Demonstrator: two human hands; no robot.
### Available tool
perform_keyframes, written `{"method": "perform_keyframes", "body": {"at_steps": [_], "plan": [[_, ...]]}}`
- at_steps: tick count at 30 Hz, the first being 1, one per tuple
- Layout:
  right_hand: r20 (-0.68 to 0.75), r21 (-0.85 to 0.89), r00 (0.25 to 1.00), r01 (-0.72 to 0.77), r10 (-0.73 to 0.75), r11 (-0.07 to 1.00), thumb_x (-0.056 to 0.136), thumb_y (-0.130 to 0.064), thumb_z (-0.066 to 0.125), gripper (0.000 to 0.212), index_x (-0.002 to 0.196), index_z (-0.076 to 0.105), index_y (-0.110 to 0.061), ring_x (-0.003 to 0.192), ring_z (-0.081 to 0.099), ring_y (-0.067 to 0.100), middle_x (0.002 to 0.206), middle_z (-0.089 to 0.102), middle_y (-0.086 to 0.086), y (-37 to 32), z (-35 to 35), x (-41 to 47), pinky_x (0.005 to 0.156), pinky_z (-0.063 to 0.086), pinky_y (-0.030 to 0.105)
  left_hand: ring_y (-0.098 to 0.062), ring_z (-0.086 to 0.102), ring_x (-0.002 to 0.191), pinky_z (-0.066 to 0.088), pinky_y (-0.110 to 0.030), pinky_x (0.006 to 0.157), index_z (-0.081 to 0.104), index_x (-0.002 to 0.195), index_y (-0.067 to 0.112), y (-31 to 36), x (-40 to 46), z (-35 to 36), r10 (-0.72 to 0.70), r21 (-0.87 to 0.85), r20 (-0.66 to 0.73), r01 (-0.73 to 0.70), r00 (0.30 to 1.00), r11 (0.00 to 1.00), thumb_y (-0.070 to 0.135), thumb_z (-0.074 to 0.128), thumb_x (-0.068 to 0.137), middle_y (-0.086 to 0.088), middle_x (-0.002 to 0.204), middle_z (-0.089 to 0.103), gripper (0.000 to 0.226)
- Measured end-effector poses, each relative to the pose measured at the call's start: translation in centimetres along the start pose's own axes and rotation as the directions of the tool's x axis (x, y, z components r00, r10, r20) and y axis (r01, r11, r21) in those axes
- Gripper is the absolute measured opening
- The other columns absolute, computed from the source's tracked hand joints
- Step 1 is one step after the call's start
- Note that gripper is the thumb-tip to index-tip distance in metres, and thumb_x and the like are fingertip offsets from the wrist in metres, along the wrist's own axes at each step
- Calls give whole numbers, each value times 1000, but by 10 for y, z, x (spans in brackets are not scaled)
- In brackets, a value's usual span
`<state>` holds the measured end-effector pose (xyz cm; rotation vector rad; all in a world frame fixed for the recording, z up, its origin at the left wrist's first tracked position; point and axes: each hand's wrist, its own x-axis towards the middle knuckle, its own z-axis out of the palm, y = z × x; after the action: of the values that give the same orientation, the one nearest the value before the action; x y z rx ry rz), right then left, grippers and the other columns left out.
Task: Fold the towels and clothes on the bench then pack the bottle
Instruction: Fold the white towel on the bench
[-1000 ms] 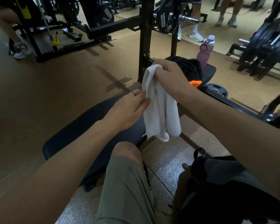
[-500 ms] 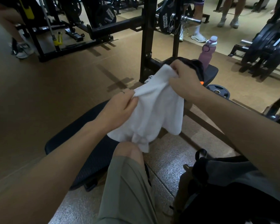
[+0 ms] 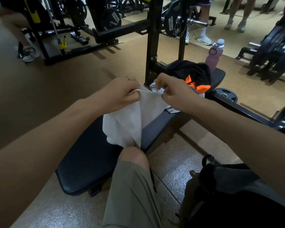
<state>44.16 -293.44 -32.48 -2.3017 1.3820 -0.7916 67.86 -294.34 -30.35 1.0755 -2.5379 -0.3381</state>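
Our left hand (image 3: pixel 122 92) and right hand (image 3: pixel 173 92) each pinch the towel (image 3: pixel 130 122) by its top edge; it hangs down over the bench (image 3: pixel 89 162)

Only writing I can spot is white lettering on the two black weight plates (image 3: pixel 113 19) far back, too blurry for me to read. Maybe a "15" on the left one.

Bare bench pad (image 3: pixel 89 162) nearby; clothes pile (image 3: pixel 192 76), rack upright (image 3: pixel 152 38) beyond.
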Motion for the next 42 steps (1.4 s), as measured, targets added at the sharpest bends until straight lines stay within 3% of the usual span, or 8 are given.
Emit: {"method": "perform_keyframes", "body": {"at_steps": [8, 12, 15, 20, 26, 33, 38, 42], "plan": [[14, 136, 996, 87, -89, 987, 82, -17, 66, 23, 104, 63, -19, 93, 57, 16, 98, 61, -1, -14, 41, 0, 75, 45, 30, 3, 46, 68, 29, -15, 59, 38, 66, 41, -3, -3, -3, 11, -10, 24, -10, 1000, 1000, 33, 42, 90, 8, 73, 46, 26], [84, -152, 994, 75, -62, 986, 84, -32, 63, 16, 69, 57, -34, 80, 45, 18, 75, 49, -4, -6, 39, -6, 67, 31, 35, -6, 47, 69, 34, -26, 61, 42, 68, 41, -9, -11, -8, 12, 39, 49, -13, 999, 999, 42, 36, 86, -2, 82, 54, 20], [55, -263, 998, -21, 36, 965, 90, -37, 63, 28, 78, 72, -13, 71, 52, 16, 75, 60, 1, 0, 31, -6, 63, 46, 37, -18, 50, 70, 42, -34, 63, 46, 65, 29, -18, -16, -11, -11, 108, 63, 4, 998, 994, 45, 34, 85, -9, 86, 57, 28], [-172, -271, 985, -67, 20, 960, 95, -32, 60, 31, 74, 69, -11, 69, 52, 16, 76, 56, 0, 0, 8, 9, 64, 46, 35, -14, 44, 61, 33, -28, 58, 49, 72, 15, -40, -33, -1, -96, 298, 171, 41, 981, 954, 44, 35, 92, 0, 76, 49, 38], [-15, -550, 984, 141, -179, 823, 101, -32, 48, 33, 83, 68, -12, 71, 48, 16, 82, 51, 2, -7, -5, 10, 60, 49, 37, -12, 50, 70, 43, -33, 60, 48, 84, 23, -51, -67, 12, -212, 437, 193, 109, 958, 893, 45, 38, 103, 7, 82, 48, 31], [-17, -635, 990, 95, -137, 766, 103, -34, 43, 39, 88, 68, -7, 74, 46, 18, 85, 52, 5, 3, -16, 3, 61, 49, 39, -15, 53, 74, 47, -38, 62, 50, 89, 23, -63, -89, 12, -242, 406, 90, 187, 966, 895, 50, 35, 101, 9, 89, 48, 33], [-77, -620, 997, -56, 11, 782, 97, -44, 34, 51, 95, 69, -6, 81, 51, 23, 92, 57, 9, 8, -19, 2, 72, 52, 44, -12, 46, 63, 35, -33, 54, 42, 70, 25, -55, -81, -7, -204, 339, -149, 244, 968, 909, 42, 48, 101, 8, 75, 45, 36], [-113, -563, 991, -127, 76, 817, 102, -29, 51, 31, 113, 69, -6, 85, 52, 25, 93, 56, 10, 15, -17, 1, 82, 51, 47, -12, 48, 66, 42, -36, 59, 48, 74, 23, -44, -71, -16, -171, 239, -117, 195, 978, 951, 35, 55, 99, 8, 77, 48, 29]]}}
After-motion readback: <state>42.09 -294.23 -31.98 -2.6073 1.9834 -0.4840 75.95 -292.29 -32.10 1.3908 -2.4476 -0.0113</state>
